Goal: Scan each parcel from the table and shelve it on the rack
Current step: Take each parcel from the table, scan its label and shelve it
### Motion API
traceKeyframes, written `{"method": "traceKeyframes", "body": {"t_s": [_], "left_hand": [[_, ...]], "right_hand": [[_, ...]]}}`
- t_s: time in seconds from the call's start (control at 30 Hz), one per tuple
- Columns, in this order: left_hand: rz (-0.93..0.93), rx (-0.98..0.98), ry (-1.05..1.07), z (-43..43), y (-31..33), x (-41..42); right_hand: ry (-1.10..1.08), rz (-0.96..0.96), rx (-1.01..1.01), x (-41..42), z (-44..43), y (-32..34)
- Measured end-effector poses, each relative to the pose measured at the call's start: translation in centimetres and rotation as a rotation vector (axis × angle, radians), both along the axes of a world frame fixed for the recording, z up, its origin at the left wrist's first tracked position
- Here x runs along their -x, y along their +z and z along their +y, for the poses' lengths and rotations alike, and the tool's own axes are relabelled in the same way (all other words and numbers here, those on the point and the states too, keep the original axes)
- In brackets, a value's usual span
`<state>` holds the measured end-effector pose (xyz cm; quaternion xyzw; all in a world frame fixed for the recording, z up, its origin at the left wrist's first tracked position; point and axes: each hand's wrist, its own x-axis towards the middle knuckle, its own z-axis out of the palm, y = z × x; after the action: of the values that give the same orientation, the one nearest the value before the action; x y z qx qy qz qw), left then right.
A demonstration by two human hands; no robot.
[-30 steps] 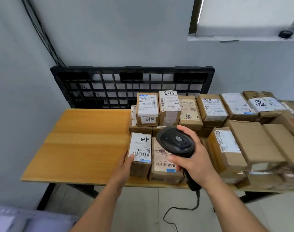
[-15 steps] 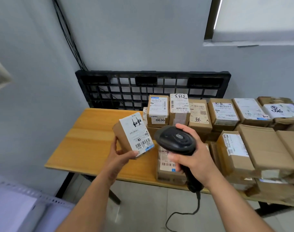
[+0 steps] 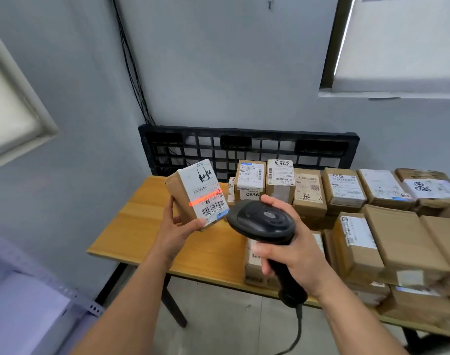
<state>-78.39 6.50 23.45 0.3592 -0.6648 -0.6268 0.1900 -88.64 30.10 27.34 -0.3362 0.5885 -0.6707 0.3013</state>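
Scan in progress! The left hand (image 3: 179, 228) grips a small cardboard parcel (image 3: 179, 193) from beneath, thumb up one side, and holds it clear above the tabletop (image 3: 147, 226). It is tilted so its white label (image 3: 206, 185) squarely faces the reader. The right hand (image 3: 293, 254) is wrapped tight round the handle of the black scanner (image 3: 263, 221), head aimed left at that label.

There's the red beam (image 3: 204, 199), lying across the middle of the label, just above the big barcode. By my reading, a small tilt may be needed to catch it.

The other parcels (image 3: 308, 190) wait packed together on the right of the tabletop, labels up, ready for their turn. Low on the left is a pale, blurred rack (image 3: 90, 307), probably this parcel's destination once it reads.
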Motion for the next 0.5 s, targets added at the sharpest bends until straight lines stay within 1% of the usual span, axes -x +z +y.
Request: {"method": "traceKeyframes", "body": {"t_s": [0.3, 0.5], "left_hand": [[0.050, 0.048, 0.033, 1.3, 0.7, -1.6], [0.018, 0.047, 0.105, 3.0, 0.4, -3.7]], "right_hand": [[0.055, 0.046, -0.033, -1.0, 1.7, 0.3], [0.094, 0.026, -0.023, -1.6, 2.9, -0.4]]}}
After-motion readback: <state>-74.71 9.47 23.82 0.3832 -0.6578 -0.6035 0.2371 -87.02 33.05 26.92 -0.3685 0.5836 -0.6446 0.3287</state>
